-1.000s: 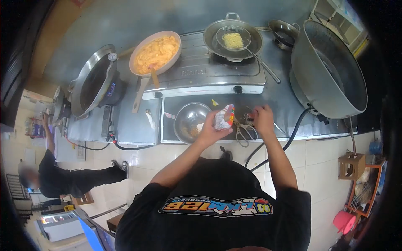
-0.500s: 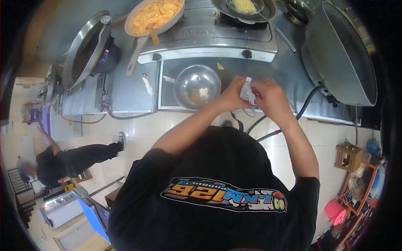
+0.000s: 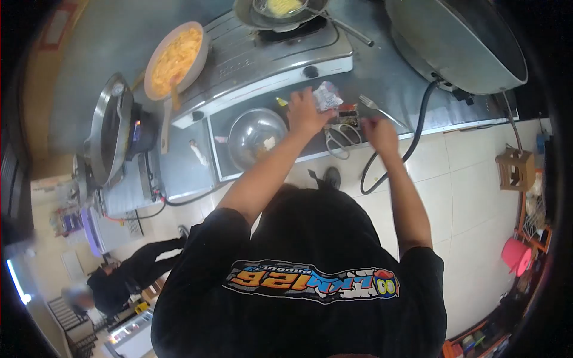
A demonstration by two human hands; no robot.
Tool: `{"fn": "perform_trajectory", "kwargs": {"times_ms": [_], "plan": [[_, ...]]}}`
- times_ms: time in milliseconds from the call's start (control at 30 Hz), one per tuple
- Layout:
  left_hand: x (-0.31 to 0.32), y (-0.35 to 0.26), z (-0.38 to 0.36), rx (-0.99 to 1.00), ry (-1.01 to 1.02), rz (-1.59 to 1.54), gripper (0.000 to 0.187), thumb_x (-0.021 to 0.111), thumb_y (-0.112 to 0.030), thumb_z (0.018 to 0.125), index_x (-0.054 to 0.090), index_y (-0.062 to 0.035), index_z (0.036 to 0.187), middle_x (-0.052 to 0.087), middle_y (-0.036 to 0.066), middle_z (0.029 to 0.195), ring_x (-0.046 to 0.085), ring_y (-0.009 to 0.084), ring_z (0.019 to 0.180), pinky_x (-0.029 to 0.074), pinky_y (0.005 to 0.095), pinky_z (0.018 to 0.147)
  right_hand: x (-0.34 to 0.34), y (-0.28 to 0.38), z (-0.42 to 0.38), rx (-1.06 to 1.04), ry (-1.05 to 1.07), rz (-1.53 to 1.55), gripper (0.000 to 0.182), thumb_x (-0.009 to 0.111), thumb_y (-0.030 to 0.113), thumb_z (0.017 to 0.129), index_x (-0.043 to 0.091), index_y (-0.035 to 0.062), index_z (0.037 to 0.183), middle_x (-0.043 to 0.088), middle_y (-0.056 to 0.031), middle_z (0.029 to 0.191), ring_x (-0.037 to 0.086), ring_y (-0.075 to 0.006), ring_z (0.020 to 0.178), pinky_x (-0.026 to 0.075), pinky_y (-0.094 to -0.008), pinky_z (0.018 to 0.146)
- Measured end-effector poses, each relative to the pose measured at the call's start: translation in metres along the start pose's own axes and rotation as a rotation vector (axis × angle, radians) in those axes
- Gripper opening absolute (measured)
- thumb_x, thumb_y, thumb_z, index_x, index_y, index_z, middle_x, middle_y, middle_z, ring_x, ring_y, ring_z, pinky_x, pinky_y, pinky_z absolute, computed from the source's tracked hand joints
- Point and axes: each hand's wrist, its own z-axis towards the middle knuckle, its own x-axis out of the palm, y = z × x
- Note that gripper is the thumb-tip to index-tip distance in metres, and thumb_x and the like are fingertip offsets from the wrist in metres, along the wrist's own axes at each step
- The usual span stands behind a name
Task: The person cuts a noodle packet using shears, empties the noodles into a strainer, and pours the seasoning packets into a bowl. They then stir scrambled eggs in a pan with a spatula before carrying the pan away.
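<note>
My left hand [image 3: 305, 113] has its fingers and thumb around a crumpled silver packet [image 3: 327, 95] above the counter edge. To the right, my right hand [image 3: 382, 138] is apart from the packet, its fingers drawn together; what they hold, if anything, cannot be made out. Between the hands lie a red and dark sachet [image 3: 348, 113] and scissors [image 3: 342, 142], whose pale handles stick out over the edge. A fork [image 3: 383, 111] rests just beyond my right hand. Left of my left hand stands a steel bowl [image 3: 243, 138] with white and brownish powder at its bottom.
Behind the bowl is a gas stove [image 3: 268, 56], with a pan of orange food [image 3: 177, 62] at its left and a strainer of noodles [image 3: 285, 7] over a wok. A large pot [image 3: 456, 48] and black hose [image 3: 421, 122] are at right. Another person [image 3: 128, 277] is at lower left.
My hands have separated: the packet stays with my left hand, while my right hand has moved away to the right. The sachet, scissors and fork now show. The whole view has turned and shifted.
</note>
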Motion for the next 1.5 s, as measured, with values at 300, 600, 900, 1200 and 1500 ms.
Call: {"fn": "perform_trajectory", "kwargs": {"times_ms": [300, 600, 900, 1200, 1500], "plan": [[-0.003, 0.005, -0.022, 0.229, -0.135, 0.057, 0.096, 0.085, -0.033, 0.071, 0.035, -0.0064, 0.149, 0.035, 0.030, 0.144, 0.036, 0.0478, 0.133, 0.030, 0.0540, 0.111, 0.034, 0.050, 0.021, 0.124, -0.043, -0.178, 0.043, 0.073, 0.026, 0.084, 0.059, 0.0033, 0.118, 0.058, -0.0203, 0.127, 0.056, -0.0397, 0.116, 0.051, -0.0482, 0.094], [-0.055, 0.025, -0.074, 0.476, 0.218, -0.485, 0.072, 0.087, -0.034, 0.074, 0.056, -0.0013, 0.130, 0.058, 0.017, 0.125, 0.059, 0.0240, 0.108, 0.052, 0.0367, 0.083, -0.047, 0.076, -0.050, -0.455, 0.384, 0.210, 0.022, 0.071, 0.007, 0.082, 0.061, 0.0059, 0.102, 0.069, -0.0157, 0.094, 0.068, -0.0331, 0.090, 0.053, -0.0396, 0.079], [-0.093, 0.051, -0.108, -0.038, 0.758, -0.820, 0.028, 0.065, -0.028, 0.098, 0.071, -0.0013, 0.096, 0.073, 0.006, 0.087, 0.066, 0.0113, 0.076, 0.052, 0.0266, 0.069, 0.014, 0.049, -0.023, -0.307, 0.576, 0.628, 0.025, 0.068, 0.015, 0.092, 0.058, 0.0067, 0.113, 0.063, -0.0064, 0.101, 0.064, -0.0180, 0.095, 0.052, -0.0316, 0.077], [-0.093, 0.054, -0.132, -0.208, 0.765, -1.143, 0.021, 0.070, -0.013, 0.094, 0.063, -0.0015, 0.110, 0.072, 0.009, 0.097, 0.069, 0.0150, 0.082, 0.055, 0.0277, 0.067, 0.039, 0.039, -0.026, -0.509, 0.214, -0.487, 0.038, 0.062, 0.006, 0.088, 0.043, 0.0043, 0.121, 0.057, -0.0277, 0.112, 0.062, -0.0448, 0.103, 0.052, -0.0516, 0.088], [-0.102, 0.043, -0.120, -0.171, 0.632, -1.161, 0.017, 0.073, -0.007, 0.089, 0.065, -0.0015, 0.103, 0.072, 0.009, 0.092, 0.069, 0.0150, 0.078, 0.054, 0.0277, 0.065, -0.080, 0.037, -0.027, -0.373, 0.745, -0.114, 0.081, 0.090, 0.040, 0.066, 0.054, 0.0007, 0.126, 0.065, -0.0180, 0.115, 0.062, -0.0306, 0.111, 0.049, -0.0389, 0.092]]}}
